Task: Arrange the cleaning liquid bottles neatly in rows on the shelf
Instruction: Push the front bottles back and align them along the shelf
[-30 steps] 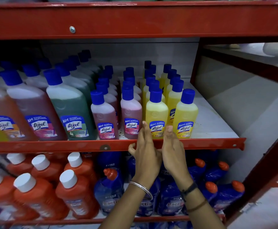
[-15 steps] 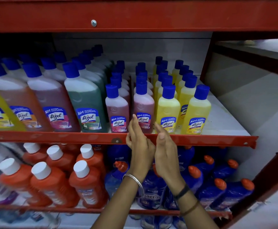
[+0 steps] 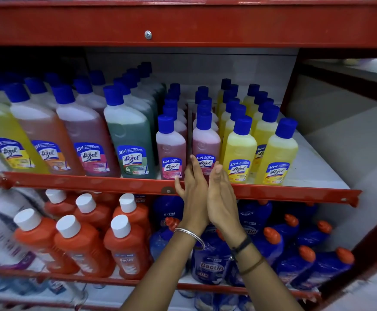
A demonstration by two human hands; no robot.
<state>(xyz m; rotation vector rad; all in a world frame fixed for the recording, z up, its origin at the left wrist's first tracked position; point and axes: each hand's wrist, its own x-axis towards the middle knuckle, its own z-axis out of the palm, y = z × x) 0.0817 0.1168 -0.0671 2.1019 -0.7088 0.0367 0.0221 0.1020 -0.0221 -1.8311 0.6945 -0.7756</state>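
Small blue-capped bottles stand in rows on the middle shelf: two pink rows, then two yellow rows to the right. My left hand and my right hand are flat, side by side, in front of the front pink bottle of the right-hand pink row. Their fingertips reach its label at the shelf's front lip. Neither hand holds anything. The neighbouring front pink bottle and front yellow bottle flank them.
Large yellow, orange, pink and green bottles fill the shelf's left part. White shelf surface lies bare right of the yellow rows. Below stand orange bottles and blue bottles. A red beam runs overhead.
Both hands have slid left along the shelf front, from the front yellow bottle to the right-hand pink row. The view has followed leftwards.
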